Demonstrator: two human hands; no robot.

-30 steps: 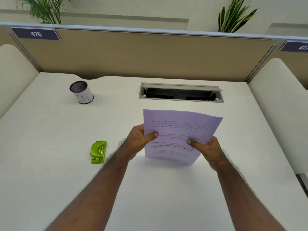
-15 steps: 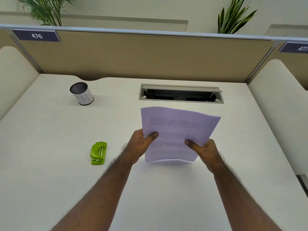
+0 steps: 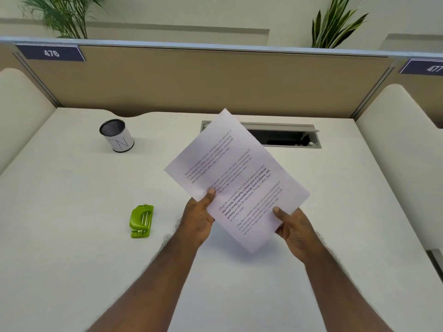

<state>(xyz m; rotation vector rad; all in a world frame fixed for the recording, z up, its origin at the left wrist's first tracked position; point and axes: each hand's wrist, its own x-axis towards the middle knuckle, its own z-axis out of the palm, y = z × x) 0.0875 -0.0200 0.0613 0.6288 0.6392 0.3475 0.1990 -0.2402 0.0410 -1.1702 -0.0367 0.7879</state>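
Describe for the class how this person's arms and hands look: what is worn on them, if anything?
Nothing worn shows. The left forearm and right forearm are bare to the picture's edge, lightly haired, no sleeve in view. The left hand and right hand carry no glove, ring, watch or band.

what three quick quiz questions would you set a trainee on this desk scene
1. True or false: the left hand and the right hand both pinch the printed sheet.
2. Where does the green hole punch lie? A) on the desk, to the left of the left hand; B) on top of the printed sheet; C) in the right hand.
3. Fill in: the partition label beyond the mesh cup reads ___.

Key: 1 true; 2 A; 3 476.
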